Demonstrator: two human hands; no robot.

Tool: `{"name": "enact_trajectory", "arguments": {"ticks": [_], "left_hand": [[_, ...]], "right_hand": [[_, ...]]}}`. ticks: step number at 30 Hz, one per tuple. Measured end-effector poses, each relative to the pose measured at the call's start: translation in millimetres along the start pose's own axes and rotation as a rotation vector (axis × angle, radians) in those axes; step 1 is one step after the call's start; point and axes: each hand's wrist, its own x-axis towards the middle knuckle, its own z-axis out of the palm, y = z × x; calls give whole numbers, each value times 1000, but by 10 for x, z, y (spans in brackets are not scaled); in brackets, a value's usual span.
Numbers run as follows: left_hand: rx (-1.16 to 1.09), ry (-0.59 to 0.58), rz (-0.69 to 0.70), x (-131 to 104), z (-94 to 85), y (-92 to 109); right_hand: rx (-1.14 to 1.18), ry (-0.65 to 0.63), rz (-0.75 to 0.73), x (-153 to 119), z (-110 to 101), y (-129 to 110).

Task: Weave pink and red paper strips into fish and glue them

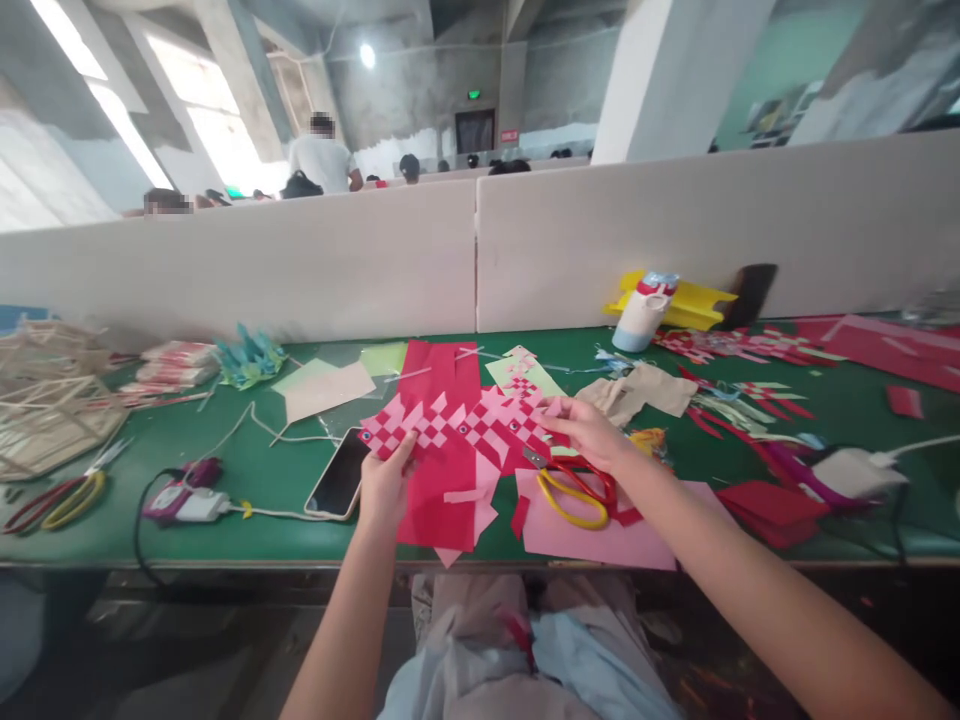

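Note:
A row of woven paper fish (431, 420), checkered in pink and red with small round eyes, spans the space between my hands above the table. My left hand (388, 468) pinches the lower edge of the leftmost fish, thumb on top. At the other end, my right hand (589, 432) has its fingers closed on the rightmost fish (517, 425). Whether the fish are joined or only overlap, I cannot tell. Beneath them lies a red paper sheet (435, 500). Scissors with red and yellow handles (574, 500) rest just below my right hand, on a pink paper sheet (637, 545).
Left of my hands are a phone (337, 478), a white charging cable and more scissors (75, 500). A white bottle (645, 312) stands at the back right near a yellow holder (697, 305). Paper scraps (750, 345) litter the right side. A pale partition (337, 265) borders the table's back.

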Motion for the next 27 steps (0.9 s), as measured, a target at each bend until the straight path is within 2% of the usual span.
{"name": "enact_trajectory", "arguments": {"ticks": [4, 13, 27], "left_hand": [[-12, 2, 4, -79, 14, -88], [-28, -14, 0, -92, -13, -201], [-82, -14, -87, -141, -30, -218]], "right_hand": [[-135, 37, -14, -24, -64, -55], [-152, 51, 46, -20, -110, -101], [-241, 61, 0, -52, -107, -136]]}}
